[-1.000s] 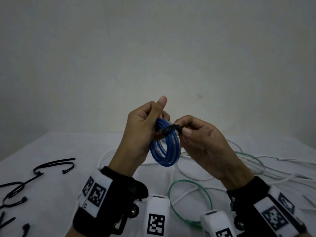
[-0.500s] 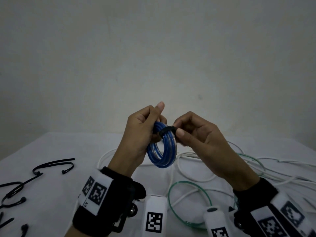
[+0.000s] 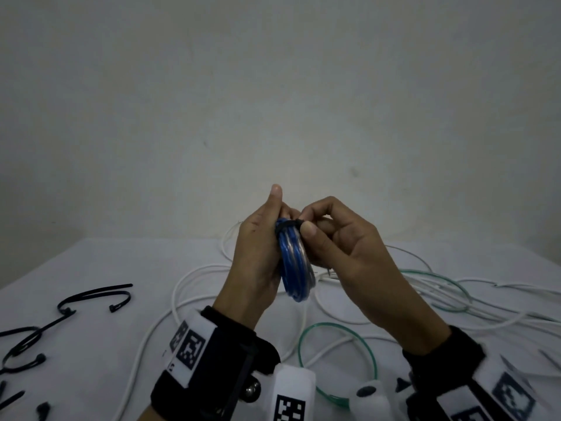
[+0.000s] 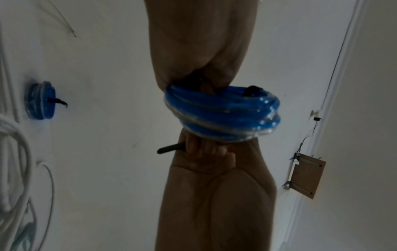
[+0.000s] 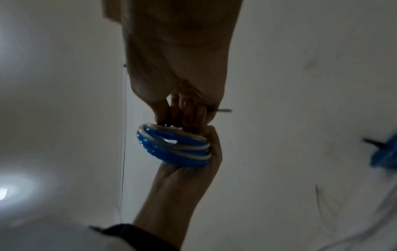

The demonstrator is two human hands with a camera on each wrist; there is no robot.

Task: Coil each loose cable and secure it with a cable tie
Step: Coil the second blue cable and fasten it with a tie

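Since a moment ago we've turned the blue cable coil (image 3: 296, 262) edge-on to the head camera and brought both hands in tighter, the thumbs now nearly touching over the top of it. Our left hand (image 3: 258, 256) has its fingers wrapped round the coil, thumb pointing up, holding it in the air above the table (image 3: 91, 268). Our right hand (image 3: 343, 247) is curled, thumb and forefinger pinching the black cable tie (image 3: 288, 228) that bands the top of the coil.

The risk now, as we judge it: if the left grip relaxes while we tug the tie, the springy loops could fan out and slip from under the band, or the tie could cinch only some of the turns.

The left wrist view gives us what the head view hides: the tie's free tail (image 4: 170, 150) poking out past the right fingers, and an already tied blue coil (image 4: 41, 100) lying on the table. The head view alone shows the spare cable ties (image 3: 94, 297) on the left and the loose white cables (image 3: 197, 287) and green cable (image 3: 337, 360) waiting.
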